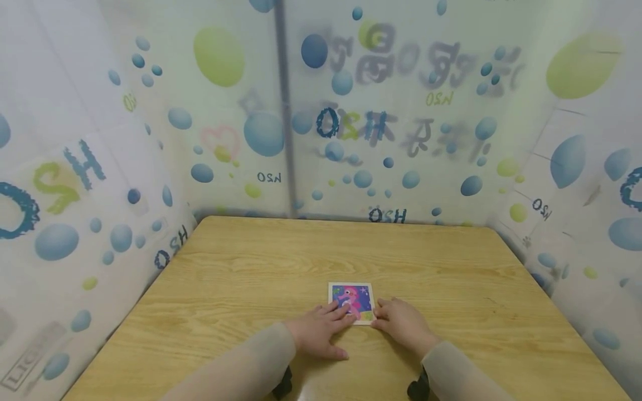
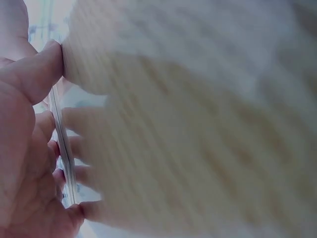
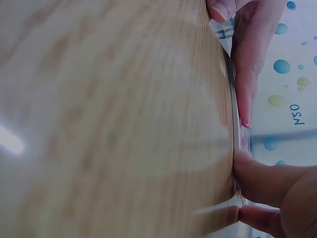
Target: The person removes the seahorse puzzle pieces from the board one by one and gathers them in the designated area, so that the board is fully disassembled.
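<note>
Sheeting (image 1: pixel 230 189) printed with blue and green drops and "H2O" lettering walls the space on both sides and beyond the far edge of a wood-grain tabletop (image 1: pixel 321 250), whose far corners are rounded. Pale sleeves (image 1: pixel 266 356) reach over it. The hands are apart: the left hand (image 1: pixel 321 332) lies with fingers outstretched onto a card (image 1: pixel 357 301); the right hand (image 1: pixel 403 326) touches its right edge, whether gripping I cannot tell. Between them, that white-bordered square with a pink creature lies midway between the tabletop's side edges, well apart from its far edge.
</note>
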The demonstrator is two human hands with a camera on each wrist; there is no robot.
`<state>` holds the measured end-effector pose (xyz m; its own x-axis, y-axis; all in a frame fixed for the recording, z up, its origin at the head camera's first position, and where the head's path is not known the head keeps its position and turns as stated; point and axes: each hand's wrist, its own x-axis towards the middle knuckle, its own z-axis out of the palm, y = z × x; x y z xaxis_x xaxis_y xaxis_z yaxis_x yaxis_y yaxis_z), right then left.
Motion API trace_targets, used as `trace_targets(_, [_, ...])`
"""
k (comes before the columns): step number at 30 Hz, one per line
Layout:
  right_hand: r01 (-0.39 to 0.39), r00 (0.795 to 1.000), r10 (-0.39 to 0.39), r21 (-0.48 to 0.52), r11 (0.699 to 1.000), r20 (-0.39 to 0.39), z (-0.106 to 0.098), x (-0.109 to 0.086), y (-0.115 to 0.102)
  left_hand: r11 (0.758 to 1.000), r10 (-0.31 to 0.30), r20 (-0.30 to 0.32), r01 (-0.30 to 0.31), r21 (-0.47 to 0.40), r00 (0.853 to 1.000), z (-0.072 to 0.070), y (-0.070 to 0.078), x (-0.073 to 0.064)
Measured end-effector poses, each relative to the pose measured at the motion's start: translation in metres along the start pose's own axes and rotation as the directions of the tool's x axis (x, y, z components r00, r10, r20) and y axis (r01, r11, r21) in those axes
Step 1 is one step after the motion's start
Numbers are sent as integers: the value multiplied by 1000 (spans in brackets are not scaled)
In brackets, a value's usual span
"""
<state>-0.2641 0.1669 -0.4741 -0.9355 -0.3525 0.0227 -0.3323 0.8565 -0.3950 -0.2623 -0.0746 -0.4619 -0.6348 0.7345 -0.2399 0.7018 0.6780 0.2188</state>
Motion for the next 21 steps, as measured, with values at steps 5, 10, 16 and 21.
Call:
trace_targets(5, [-5, 1000, 5, 10, 1000, 5, -1, -3, -1, 1000, 3, -19, -2, 9, 1000, 2, 2, -2])
trace_targets(10, [-3, 1000, 3, -2, 1000, 10, -2, -8, -3, 1000, -5, -36, 5, 14, 999, 4, 7, -7])
trace_targets(16, [17, 1000, -17, -5, 1000, 25, -4, -10, -3, 1000, -5, -44, 5, 17, 999, 6, 10, -8])
trace_targets(21, [12, 996, -12, 10, 1000, 91, -18, 3, -4, 1000, 0, -52, 0, -10, 999, 4, 9, -7])
